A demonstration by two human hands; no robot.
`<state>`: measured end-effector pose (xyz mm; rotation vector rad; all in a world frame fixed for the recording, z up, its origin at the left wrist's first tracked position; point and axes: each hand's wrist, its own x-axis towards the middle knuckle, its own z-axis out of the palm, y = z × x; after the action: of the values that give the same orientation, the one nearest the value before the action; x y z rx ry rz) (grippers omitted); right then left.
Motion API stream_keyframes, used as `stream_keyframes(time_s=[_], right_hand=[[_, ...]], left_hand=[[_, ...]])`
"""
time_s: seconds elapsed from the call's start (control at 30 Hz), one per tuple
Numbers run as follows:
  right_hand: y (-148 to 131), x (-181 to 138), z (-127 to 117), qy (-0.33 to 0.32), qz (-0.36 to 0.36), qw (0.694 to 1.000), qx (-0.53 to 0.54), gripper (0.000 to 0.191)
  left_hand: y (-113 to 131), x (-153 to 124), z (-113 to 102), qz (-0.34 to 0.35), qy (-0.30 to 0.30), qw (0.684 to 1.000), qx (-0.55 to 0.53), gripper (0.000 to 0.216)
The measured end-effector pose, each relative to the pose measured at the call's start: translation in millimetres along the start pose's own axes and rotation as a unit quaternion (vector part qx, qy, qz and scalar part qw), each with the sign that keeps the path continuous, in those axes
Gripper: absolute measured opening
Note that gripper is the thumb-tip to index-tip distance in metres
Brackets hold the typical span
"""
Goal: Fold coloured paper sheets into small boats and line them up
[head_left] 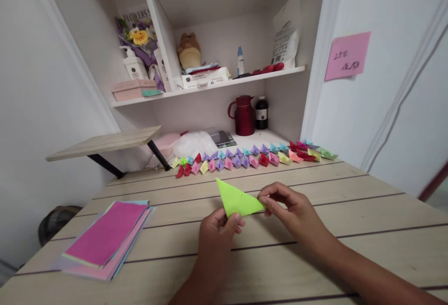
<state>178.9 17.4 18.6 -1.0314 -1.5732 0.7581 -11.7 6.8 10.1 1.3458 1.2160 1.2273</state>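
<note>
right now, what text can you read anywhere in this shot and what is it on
"FLOWERS": on the bouquet wrap, upper shelf.
"250": handwritten on the pink note on the wall; the characters below it are unclear.
Too small to read: labels on the pump bottle, white box, white bag and dark bottle.
None on the green paper in the left hand and right hand.

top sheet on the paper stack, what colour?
Magenta. The top sheet of the paper stack shows clearly in the head view, left of the hands.

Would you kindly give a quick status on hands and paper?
Left hand pinches green paper, lower edge. Right hand pinches its right corner. Sheet stack lies apart, leftward.
</note>
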Motion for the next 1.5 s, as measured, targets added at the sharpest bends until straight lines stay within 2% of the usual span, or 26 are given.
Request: stream_keyframes(time_s=[0.23, 0.37, 0.47, 0.57, 0.63, 0.7, 0.8, 0.83, 0.87, 0.97, 1.0, 1.1, 1.13, 1.2, 1.37, 1.5], right_hand=[[2, 6, -14, 0.071, 0.014, 0.997, 0.041, 0.018], [-7, 2, -15, 0.056, 0.029, 0.996, 0.070, 0.025], [-18, -6, -10, -0.014, 0.024, 0.997, 0.074, 0.051], [-25, -13, 0, -0.057, 0.017, 0.998, 0.014, 0.083], [-28, -16, 6, -0.067, 0.030, 0.997, -0.015, 0.090], [-29, -16, 9, -0.067, 0.052, 0.996, -0.027, 0.074], [-29, -14, 9, -0.077, 0.052, 0.995, -0.027, 0.015], [-29, -14, 8, -0.075, 0.042, 0.996, -0.025, 0.004], [-29, -13, 8, -0.067, 0.032, 0.997, -0.023, 0.005], [-27, -13, 8, -0.024, 0.008, 1.000, -0.012, 0.035], [-26, -13, 8, -0.022, 0.004, 1.000, -0.005, 0.038], [-21, -12, 8, -0.078, 0.037, 0.996, 0.034, 0.013], [-20, -12, 8, -0.097, 0.053, 0.993, 0.046, 0.012], [-17, -11, 8, -0.113, 0.078, 0.988, 0.065, 0.016], [-12, -11, 12, -0.098, 0.156, 0.970, 0.161, 0.027], [-9, -9, 13, -0.075, 0.213, 0.946, 0.231, 0.033]], left_hand=[[0, 11, -10, 0.022, 0.054, 0.998, -0.017, 0.024], [0, 15, -12, 0.012, 0.070, 0.997, -0.032, 0.025], [0, 15, -11, 0.004, 0.061, 0.998, -0.021, 0.025], [2, 10, -8, 0.010, 0.041, 0.999, 0.021, 0.023], [5, 4, -4, 0.027, 0.016, 0.998, 0.058, 0.021], [7, -3, 1, 0.054, -0.017, 0.995, 0.087, 0.018], [8, -10, 8, 0.068, -0.066, 0.991, 0.093, 0.016], [8, -11, 10, 0.058, -0.077, 0.992, 0.082, 0.016], [7, -11, 10, 0.045, -0.083, 0.993, 0.067, 0.017], [5, -9, 8, 0.012, -0.080, 0.996, 0.031, 0.021], [5, -8, 7, 0.007, -0.076, 0.997, 0.027, 0.021], [5, -6, 5, 0.004, -0.073, 0.997, 0.034, 0.021], [5, -6, 4, 0.005, -0.074, 0.997, 0.037, 0.021], [6, -7, 5, 0.002, -0.076, 0.996, 0.040, 0.024], [10, -9, 7, -0.005, -0.088, 0.996, -0.010, 0.038], [4, -3, 5, -0.015, -0.053, 0.996, -0.076, 0.042]])
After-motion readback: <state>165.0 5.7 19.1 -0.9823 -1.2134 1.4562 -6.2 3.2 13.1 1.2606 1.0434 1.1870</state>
